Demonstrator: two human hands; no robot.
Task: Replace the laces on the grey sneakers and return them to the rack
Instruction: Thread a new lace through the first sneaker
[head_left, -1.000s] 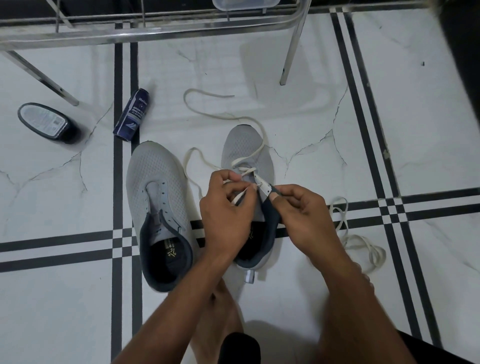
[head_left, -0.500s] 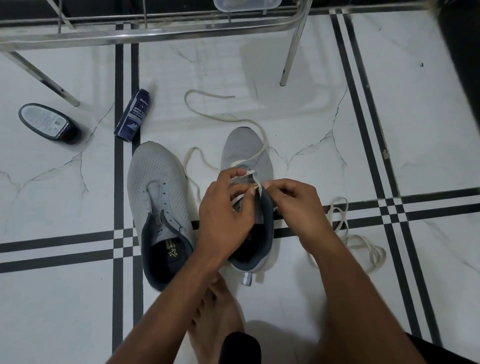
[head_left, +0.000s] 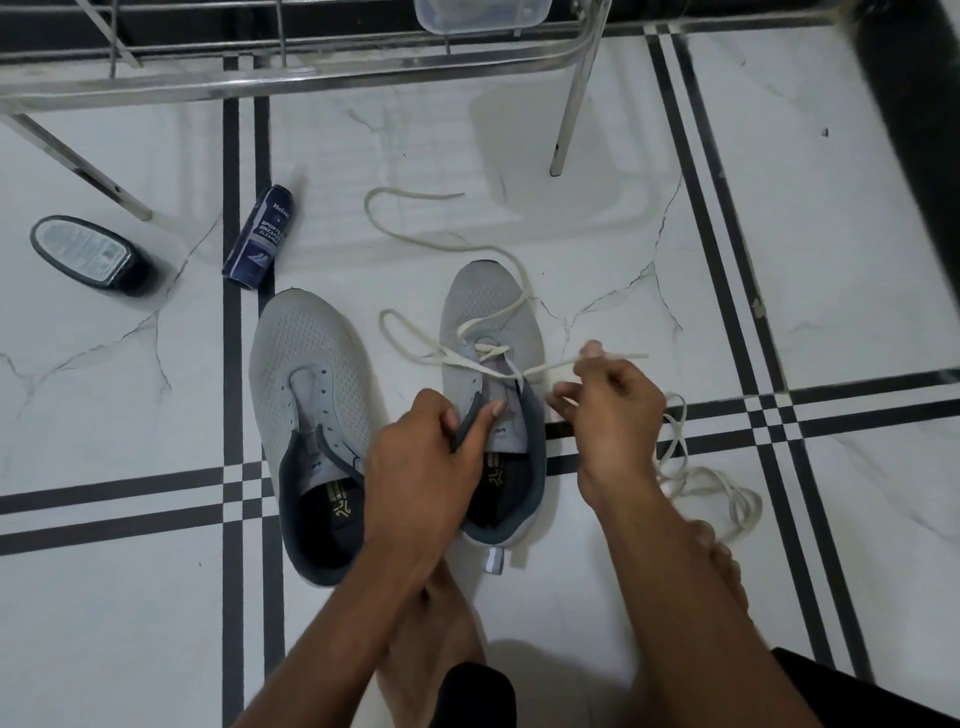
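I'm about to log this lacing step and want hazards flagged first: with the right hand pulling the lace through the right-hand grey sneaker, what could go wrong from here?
1. The right hand pulls one end of the cream flat lace sideways; the other end trails loose on the white tiled floor, so the two sides may come out uneven.
2. The left hand grips only the collar of the grey mesh sneaker, which could tip or slide.
3. A second cream lace lies coiled by the right forearm and might snag.

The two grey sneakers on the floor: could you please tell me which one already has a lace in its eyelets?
The sneaker on the right, the one both hands work on, carries a white lace; the sneaker on the left shows bare eyelets.
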